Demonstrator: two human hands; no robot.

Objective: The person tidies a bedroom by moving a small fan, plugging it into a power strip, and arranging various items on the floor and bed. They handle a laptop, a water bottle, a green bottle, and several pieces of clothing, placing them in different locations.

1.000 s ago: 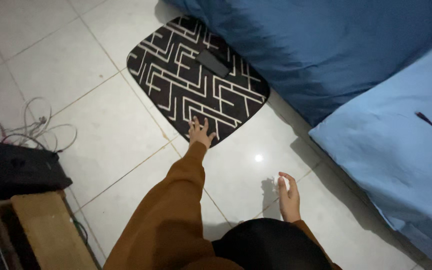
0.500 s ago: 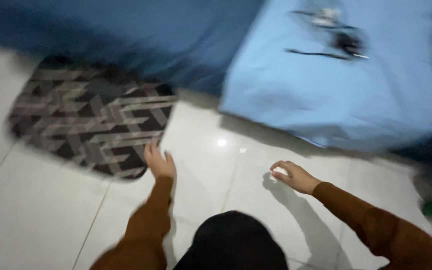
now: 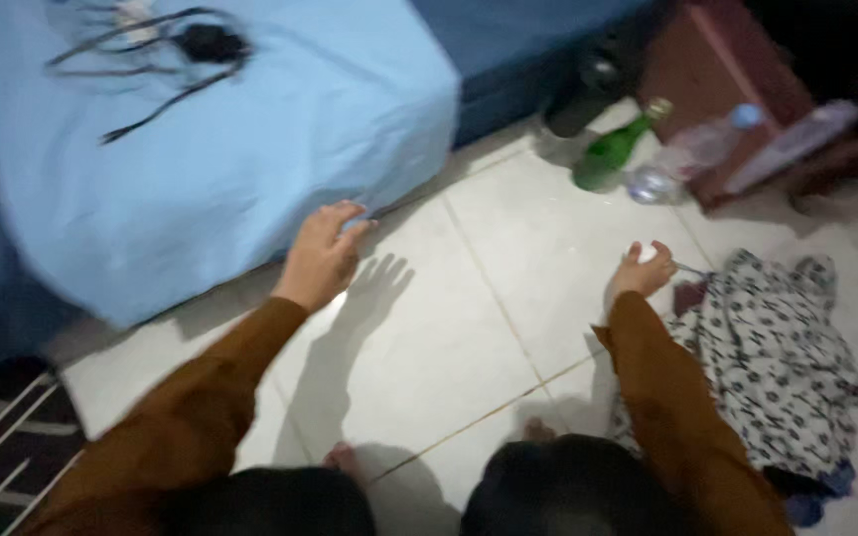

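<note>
My left hand (image 3: 325, 253) reaches out in a brown sleeve, fingers spread, fingertips at the lower corner of a light blue mattress (image 3: 250, 149); it holds nothing. My right hand (image 3: 640, 270) hovers over the white tiled floor (image 3: 508, 258) with its fingers curled around a small white thing (image 3: 648, 255). It is right beside the edge of a crumpled white cloth with dark flower print (image 3: 777, 347). My dark-clad knees fill the bottom of the view. The picture is blurred.
Black cables (image 3: 181, 50) lie on the mattress. A green glass bottle (image 3: 610, 151) and a clear plastic bottle (image 3: 687, 154) lie on the floor by a reddish-brown piece of furniture (image 3: 717, 60). A black mat with white lines (image 3: 2, 427) shows at bottom left.
The view has swung right: the mat slid out to the lower left, and the bottles and printed cloth came in. My left hand left the mat for the mattress corner; my right hand moved toward the cloth.
</note>
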